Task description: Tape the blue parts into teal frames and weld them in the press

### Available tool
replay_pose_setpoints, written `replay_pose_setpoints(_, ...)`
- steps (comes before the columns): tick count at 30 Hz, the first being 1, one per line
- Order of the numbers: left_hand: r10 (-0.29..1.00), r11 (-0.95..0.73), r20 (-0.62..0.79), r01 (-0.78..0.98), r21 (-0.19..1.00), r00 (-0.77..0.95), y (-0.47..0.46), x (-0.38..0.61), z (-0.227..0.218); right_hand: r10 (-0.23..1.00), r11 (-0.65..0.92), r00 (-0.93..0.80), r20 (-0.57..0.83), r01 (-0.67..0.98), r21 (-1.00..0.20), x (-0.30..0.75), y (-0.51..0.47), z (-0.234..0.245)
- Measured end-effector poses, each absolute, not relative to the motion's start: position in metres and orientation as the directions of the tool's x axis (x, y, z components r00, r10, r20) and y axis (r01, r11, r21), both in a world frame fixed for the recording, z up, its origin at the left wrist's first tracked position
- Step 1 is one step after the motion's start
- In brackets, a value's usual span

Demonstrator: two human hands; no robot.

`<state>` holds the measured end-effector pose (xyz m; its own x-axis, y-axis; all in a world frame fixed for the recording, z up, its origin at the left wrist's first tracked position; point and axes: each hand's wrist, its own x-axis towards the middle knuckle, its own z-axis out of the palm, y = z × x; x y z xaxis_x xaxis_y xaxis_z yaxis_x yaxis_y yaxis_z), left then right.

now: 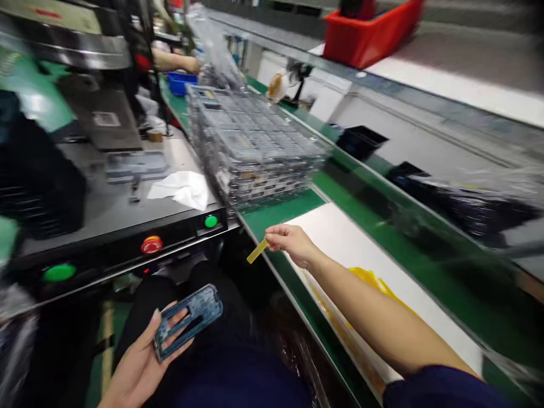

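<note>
We see left hand (142, 357) cupped, fingers curled round blue frame (187, 322), low, well below tray stack (255, 147). Right hand (293, 243) pinches yellow strip (257, 251) at worktop (340, 238) edge, just below stack.

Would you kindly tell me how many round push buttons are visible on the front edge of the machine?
3: a green button at the far left, a red button in the middle, and a smaller green button at the right. Others may be out of view.

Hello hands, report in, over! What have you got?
Left hand holds blue frame part. Right hand pinches yellow strip at bench edge. Stacked clear trays beyond, not touching.
</note>
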<state>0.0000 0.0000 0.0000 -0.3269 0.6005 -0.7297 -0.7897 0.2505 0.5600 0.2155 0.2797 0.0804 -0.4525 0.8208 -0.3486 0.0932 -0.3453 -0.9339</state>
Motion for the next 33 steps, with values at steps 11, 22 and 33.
replay_pose_setpoints(11, 0.660, -0.004, -0.647, -0.864, 0.504, -0.381, -0.014, -0.007, 0.025, 0.545, -0.358, -0.739, -0.397, 0.223, -0.907, 0.106, 0.143, 0.030)
replay_pose_setpoints(22, 0.663, 0.014, -0.619, -0.821, 0.571, -0.420, -0.006, 0.004, 0.030, 0.575, -0.055, -0.763, -0.294, 0.322, -0.945, 0.114, 0.129, 0.021)
replay_pose_setpoints(33, 0.677, 0.046, -0.569, -0.745, 0.665, -0.466, -0.014, 0.006, 0.019, 0.609, 0.209, -0.784, -0.120, 0.305, -0.929, 0.118, 0.139, 0.027)
